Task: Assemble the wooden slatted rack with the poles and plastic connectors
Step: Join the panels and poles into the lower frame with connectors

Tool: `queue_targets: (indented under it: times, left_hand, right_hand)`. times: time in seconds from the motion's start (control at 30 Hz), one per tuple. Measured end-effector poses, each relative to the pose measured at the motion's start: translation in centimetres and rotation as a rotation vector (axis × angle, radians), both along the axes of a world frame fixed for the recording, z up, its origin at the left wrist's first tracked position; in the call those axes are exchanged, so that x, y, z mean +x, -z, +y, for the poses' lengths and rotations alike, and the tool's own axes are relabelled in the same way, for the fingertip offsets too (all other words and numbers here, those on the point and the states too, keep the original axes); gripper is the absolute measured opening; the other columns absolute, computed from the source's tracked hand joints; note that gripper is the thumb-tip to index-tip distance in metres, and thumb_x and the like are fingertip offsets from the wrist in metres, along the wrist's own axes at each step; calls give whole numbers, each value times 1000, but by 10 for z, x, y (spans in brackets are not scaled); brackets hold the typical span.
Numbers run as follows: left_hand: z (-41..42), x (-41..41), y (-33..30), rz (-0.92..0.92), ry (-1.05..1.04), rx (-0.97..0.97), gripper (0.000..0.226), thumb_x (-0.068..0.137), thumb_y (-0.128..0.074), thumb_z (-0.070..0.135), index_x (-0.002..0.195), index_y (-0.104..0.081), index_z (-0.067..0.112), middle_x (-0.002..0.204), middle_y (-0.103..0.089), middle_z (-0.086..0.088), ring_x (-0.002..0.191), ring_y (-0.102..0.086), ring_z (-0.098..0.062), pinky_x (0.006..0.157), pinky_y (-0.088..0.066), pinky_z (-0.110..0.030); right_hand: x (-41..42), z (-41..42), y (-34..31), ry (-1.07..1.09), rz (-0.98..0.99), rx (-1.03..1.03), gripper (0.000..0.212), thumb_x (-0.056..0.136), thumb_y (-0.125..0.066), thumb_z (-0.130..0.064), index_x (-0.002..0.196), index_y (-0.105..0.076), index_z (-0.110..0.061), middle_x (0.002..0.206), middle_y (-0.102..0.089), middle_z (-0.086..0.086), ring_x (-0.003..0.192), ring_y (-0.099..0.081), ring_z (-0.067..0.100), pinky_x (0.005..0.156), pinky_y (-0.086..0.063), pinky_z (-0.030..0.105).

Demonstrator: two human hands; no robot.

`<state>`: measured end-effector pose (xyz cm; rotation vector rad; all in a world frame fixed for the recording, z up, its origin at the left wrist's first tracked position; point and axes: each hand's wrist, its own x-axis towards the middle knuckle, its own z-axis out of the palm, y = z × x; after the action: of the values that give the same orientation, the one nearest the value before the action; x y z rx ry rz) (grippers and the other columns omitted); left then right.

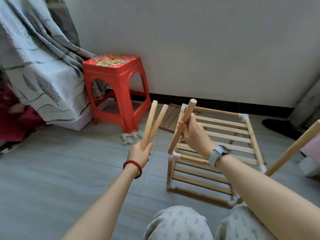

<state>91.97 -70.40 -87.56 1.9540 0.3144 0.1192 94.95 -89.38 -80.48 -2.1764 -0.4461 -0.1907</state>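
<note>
1. Gripping two wooden poles (152,123) at their lower ends, the left hand (139,154) is closed around them in a fist; they fan apart upward in a narrow V.
2. A single wooden pole (181,127) is held mid-length by the right hand (194,134), fingers wrapped shut, its lower end just above a white plastic corner connector (174,155).
3. The partly built slatted rack (216,153) is seen standing on the grey tiled floor (69,161), two slatted tiers joined by poles and white connectors.
4. Loose white connectors (129,136) are piled by the foot of a red plastic stool (116,87).
5. A spare slatted panel (168,118) is laid flat behind the rack, near the wall.
</note>
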Motion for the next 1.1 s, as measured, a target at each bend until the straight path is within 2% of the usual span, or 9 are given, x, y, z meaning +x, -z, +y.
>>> queue_targets:
  times: [0.1,0.27,0.47,0.57,0.63,0.8,0.93,1.1]
  left_hand:
    - [-1,0,2,-19,-8,-14,9,94,-52,27,88,-55,21,67,-59,0,52,-51,-12,52,-41,-25]
    - [-1,3,3,-35,-66,-91,11,93,-52,27,90,-55,17,68,-60,-1,52,-52,-13,51,-41,-25]
    - [7,6,9,-43,-130,-123,12,94,-52,27,93,-57,16,68,-60,-1,51,-52,-14,52,-43,-26]
    - [6,13,8,-54,-163,-149,12,94,-52,26,87,-55,17,68,-60,-2,51,-51,-14,52,-43,-26]
    - [5,17,6,-61,-187,-166,14,94,-51,25,86,-55,15,67,-59,-2,50,-50,-14,52,-44,-26]
    - [-2,20,-4,-95,-194,-174,17,94,-51,26,98,-56,10,66,-58,1,48,-49,-11,49,-44,-24]
    - [-1,15,-13,-109,-182,-144,20,95,-51,27,101,-56,9,67,-59,1,49,-50,-11,50,-44,-24]
    - [-1,1,-31,-117,-176,-175,25,95,-51,26,106,-58,5,69,-58,1,47,-48,-9,45,-42,-19]
  right_hand:
    - [4,1,-5,-47,8,-96,15,99,-38,-19,106,-40,-6,85,-62,18,73,-62,33,68,-53,49]
    - [13,7,-11,-144,41,-257,14,100,-35,-21,108,-38,-11,91,-63,8,75,-60,25,75,-52,47]
    - [22,5,-3,-170,66,-194,9,99,-36,-21,106,-38,-15,89,-62,4,75,-60,23,74,-53,48]
    - [23,4,2,-208,77,-146,6,99,-37,-18,104,-37,-15,84,-58,-6,71,-56,13,75,-53,45]
    - [19,6,7,-233,79,-148,7,99,-37,-18,105,-36,-15,84,-56,-9,74,-58,13,76,-53,43]
    - [6,9,12,-204,13,-187,15,99,-37,-21,111,-37,-12,90,-60,-3,78,-61,22,76,-52,45]
    - [-1,12,14,-268,23,-269,16,99,-35,-19,112,-35,-10,92,-61,6,80,-59,29,77,-49,49]
    - [0,15,11,-229,82,-287,11,100,-33,-22,110,-34,-18,92,-59,0,80,-60,23,77,-52,44]
